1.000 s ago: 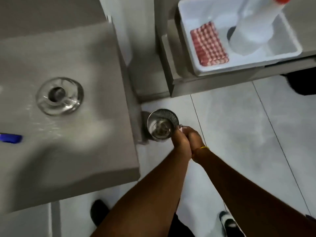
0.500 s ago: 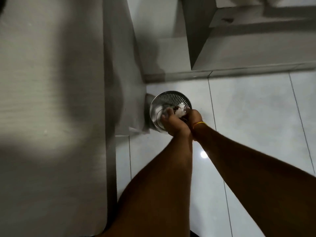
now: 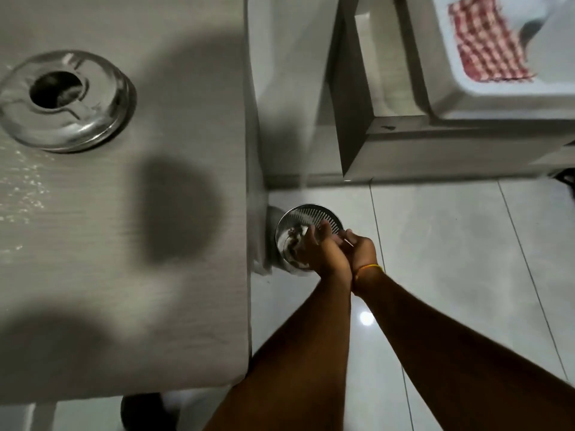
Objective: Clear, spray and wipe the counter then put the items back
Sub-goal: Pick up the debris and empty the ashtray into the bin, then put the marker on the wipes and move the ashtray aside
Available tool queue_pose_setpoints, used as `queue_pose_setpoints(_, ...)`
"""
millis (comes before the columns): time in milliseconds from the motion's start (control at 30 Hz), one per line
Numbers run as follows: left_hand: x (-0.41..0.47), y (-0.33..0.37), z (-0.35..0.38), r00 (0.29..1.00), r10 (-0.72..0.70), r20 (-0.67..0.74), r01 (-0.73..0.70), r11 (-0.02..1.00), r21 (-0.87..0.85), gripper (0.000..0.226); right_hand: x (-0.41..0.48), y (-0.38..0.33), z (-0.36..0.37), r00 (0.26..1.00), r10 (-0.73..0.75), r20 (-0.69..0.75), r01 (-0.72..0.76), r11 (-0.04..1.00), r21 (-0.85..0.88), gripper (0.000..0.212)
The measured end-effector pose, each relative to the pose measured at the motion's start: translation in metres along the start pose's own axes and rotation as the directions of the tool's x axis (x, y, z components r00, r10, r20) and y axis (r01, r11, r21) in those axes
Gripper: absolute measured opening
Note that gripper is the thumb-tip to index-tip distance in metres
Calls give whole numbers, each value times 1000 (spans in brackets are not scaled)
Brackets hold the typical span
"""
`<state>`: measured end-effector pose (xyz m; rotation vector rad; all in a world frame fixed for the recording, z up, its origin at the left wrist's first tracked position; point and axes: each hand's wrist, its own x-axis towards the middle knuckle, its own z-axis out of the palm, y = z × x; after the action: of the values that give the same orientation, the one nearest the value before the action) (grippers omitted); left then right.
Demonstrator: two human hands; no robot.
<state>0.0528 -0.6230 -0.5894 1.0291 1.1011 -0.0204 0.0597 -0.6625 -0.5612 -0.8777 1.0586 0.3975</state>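
At centre, the left hand [image 3: 323,255], fingers straight, hovers directly over the round perforated steel waste bin [image 3: 311,212]; the right hand [image 3: 362,251] is alongside, grip unclear.

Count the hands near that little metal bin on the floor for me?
2. The left hand reaches over the bin's rim; the right hand presses against it, just right of the bin. No other hands show.
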Motion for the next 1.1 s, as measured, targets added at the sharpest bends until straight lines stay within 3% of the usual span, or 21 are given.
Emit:
queue_pose_setpoints(100,-3,-4,-5,999,12,43,-16,996,89,55,-7,12,-3,995,25,93,-26,1000,8,17)
queue_pose_setpoints(200,-17,-10,-25,996,-22,81,18,998,59,41,-20,30,-16,990,67,125,-69,997,17,37)
queue_pose_setpoints(267,-35,-7,-43,994,1,111,-19,987,161,37,-39,42,-21,985,80,154,-87,996,36,40)
queue_pose_setpoints(333,-53,-4,-57,986,57,159,-108,938,328,44,-59,50,-28,996,-12,91,30,978,-205,35)
queue_pose_setpoints(400,-76,12,-64,960,78,268,-195,874,445,52,-83,49,-33,978,-207,38,198,843,-500,36)
queue_pose_setpoints(433,-87,24,-64,939,95,330,-259,826,501,56,-93,44,-34,962,-268,51,250,792,-557,40)
queue_pose_setpoints(567,-138,89,-54,858,115,501,-440,669,599,66,-148,1,-23,893,-427,140,423,691,-586,35)
queue_pose_setpoints(700,-200,177,-55,767,233,598,-613,543,574,65,-224,-49,9,751,-596,282,579,391,-715,38)
queue_pose_setpoints(767,-219,215,-59,718,262,645,-674,494,549,65,-252,-65,24,700,-635,328,593,260,-762,44)
queue_pose_setpoints(900,-249,316,-99,638,339,692,-770,309,559,68,-324,-77,78,614,-651,446,648,94,-756,58)
queue_pose_setpoints(1000,-252,387,-145,534,469,704,-834,151,531,72,-373,-68,128,541,-634,553,656,-93,-749,65)
queue_pose_setpoints(1100,-242,439,-199,476,518,711,-842,34,539,74,-404,-47,172,437,-636,636,624,-294,-724,73)
